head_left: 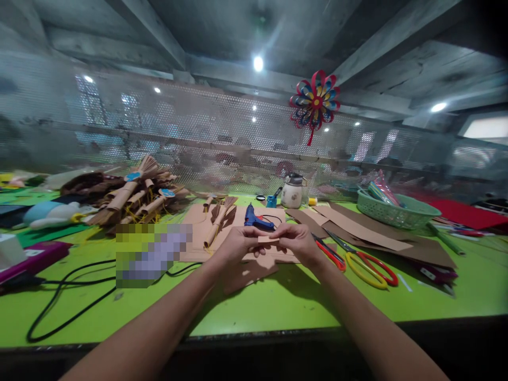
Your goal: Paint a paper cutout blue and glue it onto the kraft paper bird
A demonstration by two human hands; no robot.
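Note:
Between my two hands is a small piece of tan paper (269,239), pinched at its ends by the fingers. My left hand (243,243) grips its left end and my right hand (296,241) its right end. Just beyond them a blue glue gun (254,219) lies on a tan cardboard sheet (194,233). On the same sheet, to the left, rests a rolled brown paper piece with a fanned top (217,225). Below my hands, a loose brown piece (248,278) lies on the green table (286,304).
Scissors with yellow and orange handles (367,267) and brown paper strips (365,227) lie right, before a green basket (397,209). Several paper rolls (137,198) are piled left, near a black cable (67,280). A white jar (292,191) stands behind.

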